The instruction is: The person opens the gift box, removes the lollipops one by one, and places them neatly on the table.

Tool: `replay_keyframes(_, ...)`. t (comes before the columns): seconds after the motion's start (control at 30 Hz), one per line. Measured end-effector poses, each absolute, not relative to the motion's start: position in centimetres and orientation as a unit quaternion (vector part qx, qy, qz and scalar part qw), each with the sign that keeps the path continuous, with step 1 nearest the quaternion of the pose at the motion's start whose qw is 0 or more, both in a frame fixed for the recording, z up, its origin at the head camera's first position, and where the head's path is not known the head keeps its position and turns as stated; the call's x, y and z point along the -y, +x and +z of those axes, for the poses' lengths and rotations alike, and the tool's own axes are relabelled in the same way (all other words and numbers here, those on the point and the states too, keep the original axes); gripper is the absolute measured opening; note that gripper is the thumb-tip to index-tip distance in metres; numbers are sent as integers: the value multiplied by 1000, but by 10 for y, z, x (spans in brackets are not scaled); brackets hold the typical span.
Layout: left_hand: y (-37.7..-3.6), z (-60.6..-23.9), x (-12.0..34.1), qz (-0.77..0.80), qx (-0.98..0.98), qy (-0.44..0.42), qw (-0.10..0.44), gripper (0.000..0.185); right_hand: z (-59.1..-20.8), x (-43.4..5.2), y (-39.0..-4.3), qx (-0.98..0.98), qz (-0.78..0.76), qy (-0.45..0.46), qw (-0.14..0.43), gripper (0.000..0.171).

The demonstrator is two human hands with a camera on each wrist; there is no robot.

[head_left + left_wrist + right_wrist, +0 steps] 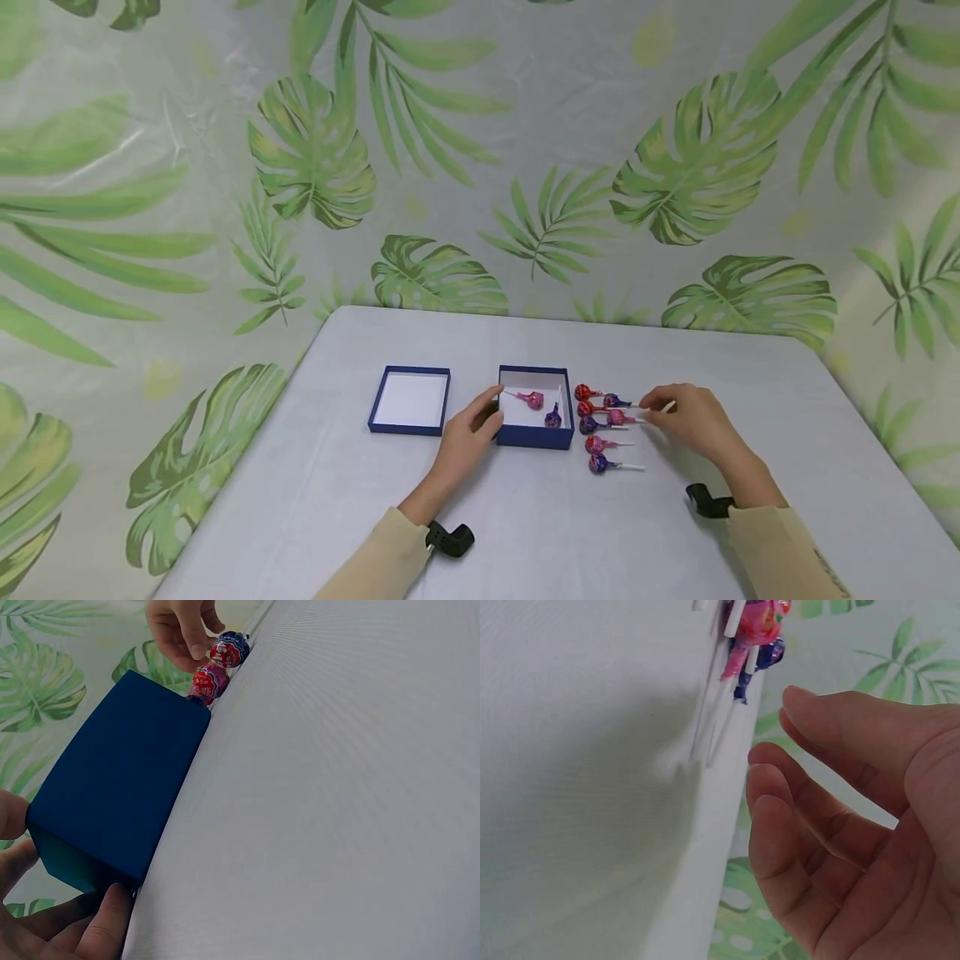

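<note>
An open blue box stands mid-table with a pink lollipop and a purple lollipop inside. My left hand grips the box's near left corner; in the left wrist view the fingers and thumb wrap around the blue box. Several wrapped lollipops lie in a cluster just right of the box. My right hand hovers at their stick ends with relaxed fingers that hold nothing; the lollipops lie just ahead of it.
The box's blue lid lies upside down left of the box. The grey table ends at a leaf-print backdrop that wraps around the back and both sides.
</note>
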State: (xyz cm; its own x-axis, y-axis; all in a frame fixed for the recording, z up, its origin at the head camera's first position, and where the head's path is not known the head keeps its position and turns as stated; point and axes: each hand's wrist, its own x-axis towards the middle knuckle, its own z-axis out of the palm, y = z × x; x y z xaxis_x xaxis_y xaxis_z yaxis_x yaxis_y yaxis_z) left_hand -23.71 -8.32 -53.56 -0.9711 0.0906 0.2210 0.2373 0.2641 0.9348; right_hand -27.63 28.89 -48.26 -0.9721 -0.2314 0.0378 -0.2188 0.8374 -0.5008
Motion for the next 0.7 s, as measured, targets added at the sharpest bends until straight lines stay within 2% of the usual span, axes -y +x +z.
replay_keyframes(0.7, -239, -539, 85, -610, 783, -112, 49, 45, -459, -266, -262, -953, -265, -135, -54, 20)
